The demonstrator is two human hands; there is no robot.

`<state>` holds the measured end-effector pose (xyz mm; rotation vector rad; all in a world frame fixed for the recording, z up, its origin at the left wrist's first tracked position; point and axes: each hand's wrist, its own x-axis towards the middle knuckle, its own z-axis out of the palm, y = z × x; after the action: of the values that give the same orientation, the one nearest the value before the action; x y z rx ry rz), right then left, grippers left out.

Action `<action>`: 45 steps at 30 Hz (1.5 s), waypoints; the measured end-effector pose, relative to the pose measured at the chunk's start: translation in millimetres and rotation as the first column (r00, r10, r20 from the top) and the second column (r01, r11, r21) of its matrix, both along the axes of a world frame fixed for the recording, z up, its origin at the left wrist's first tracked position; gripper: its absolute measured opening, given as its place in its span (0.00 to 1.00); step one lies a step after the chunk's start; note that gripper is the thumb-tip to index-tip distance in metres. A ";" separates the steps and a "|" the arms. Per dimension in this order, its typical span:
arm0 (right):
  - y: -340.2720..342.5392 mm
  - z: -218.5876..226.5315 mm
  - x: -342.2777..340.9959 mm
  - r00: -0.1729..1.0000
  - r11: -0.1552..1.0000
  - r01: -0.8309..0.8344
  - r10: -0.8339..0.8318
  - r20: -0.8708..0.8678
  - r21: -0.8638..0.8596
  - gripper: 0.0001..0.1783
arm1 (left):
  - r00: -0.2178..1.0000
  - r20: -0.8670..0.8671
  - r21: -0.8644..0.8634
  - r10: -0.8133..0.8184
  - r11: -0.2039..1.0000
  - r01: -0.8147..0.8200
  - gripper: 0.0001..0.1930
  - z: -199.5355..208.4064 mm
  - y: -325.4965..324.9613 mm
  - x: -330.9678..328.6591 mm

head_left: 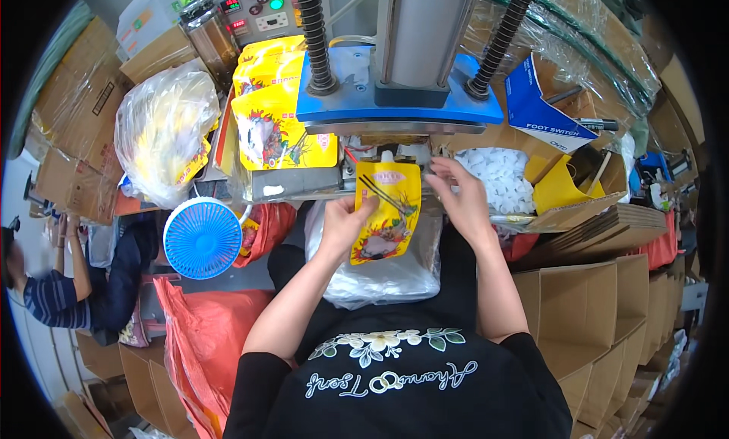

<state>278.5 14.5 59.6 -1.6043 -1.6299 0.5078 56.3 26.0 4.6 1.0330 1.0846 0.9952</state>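
Note:
A yellow printed spout pouch [389,218] hangs in front of me, its white spout [387,157] pointing up at the front of the press. My left hand [346,220] pinches the pouch by its left edge, thumb on the front. To the right of the pouch, apart from it, my right hand [459,194] has its fingers loosely bent and spread, with nothing visible in them. Above both hands stands the press with its blue plate [474,105]. Under the pouch, clear plastic bagging [414,281] lies across my lap.
Stacked yellow pouches [281,128] lie left of the press; a pile of small white plastic parts [497,177] is on its right. A blue fan [203,238] and red bag [209,333] stand at left. Cardboard boxes [581,306] crowd the right. Another person [57,298] sits far left.

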 end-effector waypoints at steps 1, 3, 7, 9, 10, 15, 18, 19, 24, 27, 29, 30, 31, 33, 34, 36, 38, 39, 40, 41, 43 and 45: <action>-1.5 0.9 10.2 1.000 1.000 0.009 -0.009 0.008 0.003 0.18 | 1.000 0.008 0.003 -0.009 1.000 0.009 0.15 0.5 4.9 3.2; -7.0 2.3 33.3 0.949 0.991 0.063 -0.095 0.302 0.115 0.14 | 0.981 0.191 -0.124 0.031 0.992 -0.007 0.15 10.8 12.5 15.5; -9.5 -27.0 51.9 0.909 1.000 0.009 -0.002 0.418 -0.013 0.15 | 0.974 0.221 -0.215 0.053 0.977 -0.004 0.15 -2.2 26.1 14.7; -13.2 -33.1 47.3 0.937 1.000 -0.023 0.020 0.348 0.004 0.16 | 0.974 0.218 -0.211 0.057 0.977 -0.010 0.14 2.3 24.8 10.5; -15.6 -32.4 48.6 0.940 0.999 -0.034 0.031 0.339 0.001 0.16 | 0.978 0.203 -0.204 0.052 0.979 -0.009 0.14 4.5 26.3 8.9; -18.1 -32.5 61.6 0.949 0.991 -0.130 0.116 0.294 0.030 0.15 | 0.924 -0.377 0.318 0.064 0.946 0.064 0.15 16.7 53.0 -39.1; -17.0 -42.0 67.4 0.948 0.975 -0.197 0.164 0.273 0.099 0.14 | 0.422 -0.738 0.660 0.527 0.695 0.286 0.30 11.5 54.3 -76.8; -15.3 -45.6 67.5 0.951 0.970 -0.204 0.165 0.262 0.130 0.14 | 0.268 -0.806 0.592 0.528 0.735 0.330 0.35 -6.8 45.3 -92.3; -19.2 -27.8 65.6 1.000 1.000 -0.001 0.000 0.024 0.015 0.12 | 0.467 -0.669 0.712 0.579 0.678 0.179 0.14 -13.5 12.0 -103.8; -21.4 -22.7 54.0 0.971 0.999 0.037 -0.037 -0.237 -0.004 0.12 | 0.728 -0.513 0.692 0.454 0.721 0.039 0.06 23.5 -0.2 -83.5; -22.4 -3.7 29.4 0.963 0.998 -0.057 0.057 -0.262 0.010 0.13 | 0.928 -0.245 0.495 0.280 0.859 -0.129 0.04 28.6 -21.0 -66.2; -22.6 2.7 17.2 0.950 0.995 -0.092 0.080 -0.303 -0.027 0.13 | 0.953 -0.205 0.425 0.221 0.897 -0.117 0.05 20.5 -26.5 -63.2; -23.4 13.3 2.7 0.949 0.990 -0.141 0.133 -0.285 -0.006 0.12 | 0.957 -0.225 0.402 0.184 0.912 -0.081 0.06 9.7 -30.5 -58.7; -28.3 37.7 -21.1 0.956 0.973 -0.229 0.218 -0.198 -0.034 0.10 | 0.945 -0.300 0.335 0.129 0.942 -0.022 0.06 2.7 -40.2 -48.8; -28.0 35.3 -24.2 0.943 0.954 -0.295 0.283 -0.172 -0.050 0.11 | 0.956 -0.270 0.367 0.116 0.930 -0.009 0.06 -7.9 -45.3 -43.7; -25.9 27.7 -28.9 0.908 0.908 -0.394 0.361 -0.212 -0.141 0.11 | 0.960 -0.279 0.389 0.020 0.916 0.094 0.06 -1.6 -52.5 -35.3; -21.1 15.2 -30.8 0.884 0.888 -0.425 0.365 -0.293 -0.176 0.12 | 0.979 -0.201 0.306 -0.031 0.947 0.093 0.07 -11.2 -52.5 -34.0; -18.4 12.1 -31.0 0.856 0.865 -0.454 0.357 -0.372 -0.213 0.13 | 0.976 -0.208 0.225 -0.063 0.968 0.111 0.08 -16.3 -50.5 -33.6; -15.7 12.3 -30.2 0.855 0.865 -0.457 0.363 -0.370 -0.207 0.13 | 0.972 -0.212 0.143 -0.098 0.981 0.130 0.10 -19.4 -48.6 -33.5; -12.9 12.1 -29.2 0.840 0.873 -0.438 0.312 -0.445 -0.214 0.15 | 0.973 -0.213 0.144 -0.095 0.981 0.127 0.10 -16.8 -45.6 -30.5; -4.6 2.1 -20.9 0.894 0.921 -0.353 0.279 -0.350 -0.165 0.21 | 0.993 -0.094 0.056 -0.066 0.996 0.072 0.13 -4.6 -33.0 -17.2; 3.2 0.5 -11.0 0.979 0.982 -0.186 0.189 -0.076 0.041 0.21 | 0.992 -0.128 0.087 0.000 0.996 0.011 0.14 -0.3 -17.7 -6.5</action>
<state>267.5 17.7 60.1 -1.3950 -1.7292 0.6300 49.8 8.3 4.2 1.1841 1.1501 0.9899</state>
